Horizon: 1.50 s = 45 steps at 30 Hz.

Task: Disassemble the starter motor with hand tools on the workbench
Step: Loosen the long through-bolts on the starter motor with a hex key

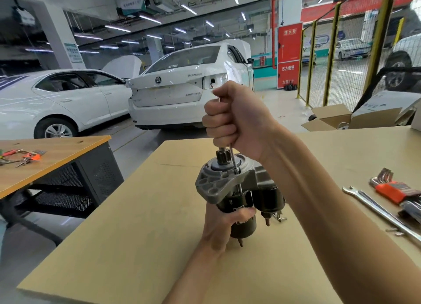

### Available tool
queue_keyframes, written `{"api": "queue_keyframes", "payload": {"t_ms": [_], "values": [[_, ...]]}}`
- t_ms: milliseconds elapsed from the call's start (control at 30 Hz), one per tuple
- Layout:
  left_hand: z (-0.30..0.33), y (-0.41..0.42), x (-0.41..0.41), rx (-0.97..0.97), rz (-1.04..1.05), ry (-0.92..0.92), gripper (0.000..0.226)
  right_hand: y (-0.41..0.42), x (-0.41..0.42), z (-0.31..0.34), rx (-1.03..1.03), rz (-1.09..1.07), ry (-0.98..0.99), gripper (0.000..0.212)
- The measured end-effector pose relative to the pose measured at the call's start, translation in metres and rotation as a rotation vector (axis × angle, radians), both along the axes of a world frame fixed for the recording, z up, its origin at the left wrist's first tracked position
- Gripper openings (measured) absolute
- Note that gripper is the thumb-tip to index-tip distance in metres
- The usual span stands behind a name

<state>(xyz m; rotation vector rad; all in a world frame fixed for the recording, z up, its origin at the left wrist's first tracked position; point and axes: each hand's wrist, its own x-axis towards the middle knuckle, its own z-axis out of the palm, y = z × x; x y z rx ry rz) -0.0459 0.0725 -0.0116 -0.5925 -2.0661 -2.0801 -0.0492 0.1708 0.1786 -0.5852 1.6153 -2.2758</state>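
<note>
The starter motor (pixel 218 182) stands upright above the workbench (pixel 127 235), its grey nose housing and pinion gear on top and its black body below. My left hand (pixel 225 226) grips the black body from underneath. My right hand (pixel 234 123) is fisted around the handle of a thin driver tool (pixel 233 159), held vertically. The tool's socket tip sits on a bolt in the grey housing beside the pinion. The handle itself is hidden inside my fist.
A long spanner (pixel 382 210) and an orange-holdered hex key set (pixel 396 189) lie on the bench at the right, with small loose screws (pixel 395 232) nearby. Open cardboard boxes (pixel 330 119) sit at the back right. A second table (pixel 45 160) with tools stands left; white cars are parked behind.
</note>
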Motion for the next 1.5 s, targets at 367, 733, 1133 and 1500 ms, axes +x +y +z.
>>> {"api": "queue_keyframes", "payload": {"t_ms": [367, 733, 1133, 1500], "values": [[-0.003, -0.001, -0.005, -0.013, 0.022, -0.085, 0.068, -0.006, -0.006, -0.012, 0.080, -0.054, 0.046, 0.058], [-0.002, -0.001, -0.004, -0.047, 0.018, -0.058, 0.056, 0.001, -0.001, -0.008, 0.071, -0.154, 0.206, 0.028], [-0.002, 0.000, -0.005, -0.081, 0.058, -0.121, 0.076, -0.008, 0.004, -0.014, 0.000, -0.395, 0.401, 0.037], [-0.004, -0.001, -0.005, -0.060, 0.072, -0.137, 0.077, 0.000, 0.000, -0.006, 0.103, -0.211, 0.361, 0.042]]}}
